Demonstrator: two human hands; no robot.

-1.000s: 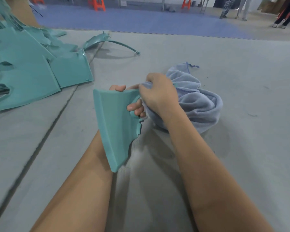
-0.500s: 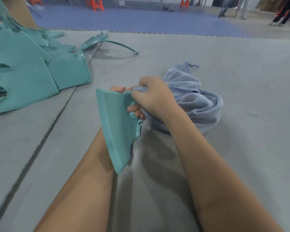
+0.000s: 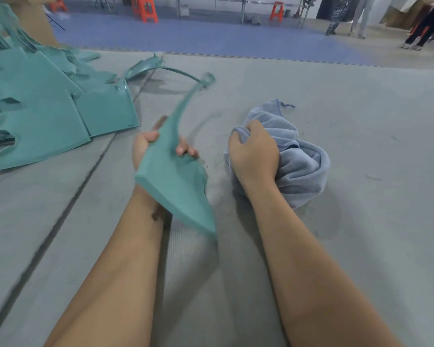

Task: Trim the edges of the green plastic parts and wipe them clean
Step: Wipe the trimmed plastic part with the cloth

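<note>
My left hand (image 3: 145,149) grips a green plastic part (image 3: 176,186) above the grey floor. The part has a broad flat body near my wrist and a long thin arm that reaches up and away toward the back; it is blurred by motion. To its right, my right hand (image 3: 253,156) clutches a bunched pale blue cloth (image 3: 303,166) that rests on the floor. The cloth and the part are apart, with a gap of bare mat between them.
A pile of several green plastic parts (image 3: 35,116) lies at the left. A curved green part (image 3: 161,68) lies behind it. A dark seam (image 3: 60,221) runs through the grey mat. Orange stools (image 3: 145,8) and standing people (image 3: 346,16) are far back.
My right hand with the cloth has come off the part and moved right, down to the floor. My left hand has turned the part so its thin arm points away.
</note>
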